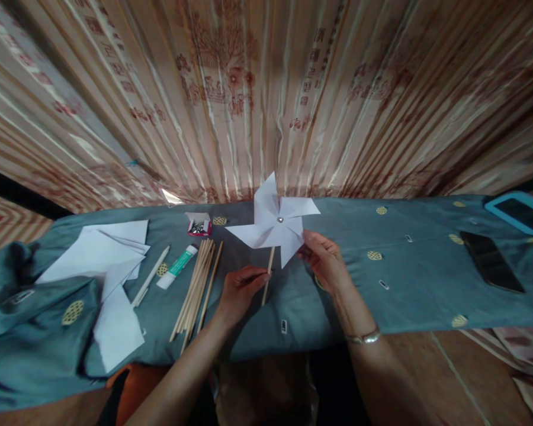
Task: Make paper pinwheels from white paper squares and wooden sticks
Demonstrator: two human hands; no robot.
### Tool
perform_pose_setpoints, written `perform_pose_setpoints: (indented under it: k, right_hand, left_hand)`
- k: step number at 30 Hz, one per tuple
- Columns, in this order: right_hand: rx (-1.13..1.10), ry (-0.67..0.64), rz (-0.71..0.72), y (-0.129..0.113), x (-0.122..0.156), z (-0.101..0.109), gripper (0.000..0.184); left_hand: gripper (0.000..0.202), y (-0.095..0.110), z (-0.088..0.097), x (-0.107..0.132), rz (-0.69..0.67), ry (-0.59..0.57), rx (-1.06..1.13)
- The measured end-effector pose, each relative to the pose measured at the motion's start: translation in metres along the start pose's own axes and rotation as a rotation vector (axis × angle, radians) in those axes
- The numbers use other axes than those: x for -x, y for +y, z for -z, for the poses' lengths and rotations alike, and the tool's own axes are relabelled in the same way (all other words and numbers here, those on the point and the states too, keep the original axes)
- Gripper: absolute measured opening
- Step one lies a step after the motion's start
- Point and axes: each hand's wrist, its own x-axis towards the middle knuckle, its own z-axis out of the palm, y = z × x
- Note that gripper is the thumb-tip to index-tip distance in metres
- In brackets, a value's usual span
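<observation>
A white paper pinwheel [266,222] with four pointed blades stands upright in front of me, a silver pin [280,219] at its centre. Its thin wooden stick [266,290] runs down below the blades, and my left hand [244,287] pinches that stick between thumb and fingers. At the lower right blade is my right hand [322,254], its thumb and fingers closed on the paper edge. The fingertips behind the blade are partly hidden. Left of my left hand lies a bundle of wooden sticks [195,290], with one stick slightly apart.
A small open box of metal pins [199,227], a glue stick [177,266] and a white pen [153,272] lie left, beside white paper sheets [93,254]. A dark phone [491,260] and a blue-framed device [522,212] rest right on the grey cloth [408,307]. A patterned curtain [266,106] hangs behind.
</observation>
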Motion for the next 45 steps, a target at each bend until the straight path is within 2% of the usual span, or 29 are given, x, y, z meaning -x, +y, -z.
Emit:
perform_pose_setpoints:
  k: [15,26,34,39,45]
  right_hand:
    - [0.003,-0.026,-0.062,-0.003,0.006,-0.006,0.040]
    - [0.039,-0.067,-0.054,0.003,0.011,-0.011,0.037]
    - [0.030,-0.114,-0.076,0.007,0.016,-0.016,0.036]
    - [0.051,-0.169,-0.061,0.013,0.020,-0.018,0.031]
    - [0.056,-0.173,-0.052,0.016,0.022,-0.021,0.031]
  left_hand:
    - [0.017,0.001,-0.002,-0.001,-0.010,0.029,0.018]
    - [0.020,0.004,-0.002,0.001,-0.006,0.020,0.024]
    - [0.019,-0.004,-0.002,-0.001,-0.006,0.029,0.009]
    - [0.016,-0.001,-0.003,-0.001,-0.007,0.044,0.012]
    - [0.016,0.001,-0.004,0.001,-0.019,0.016,-0.015]
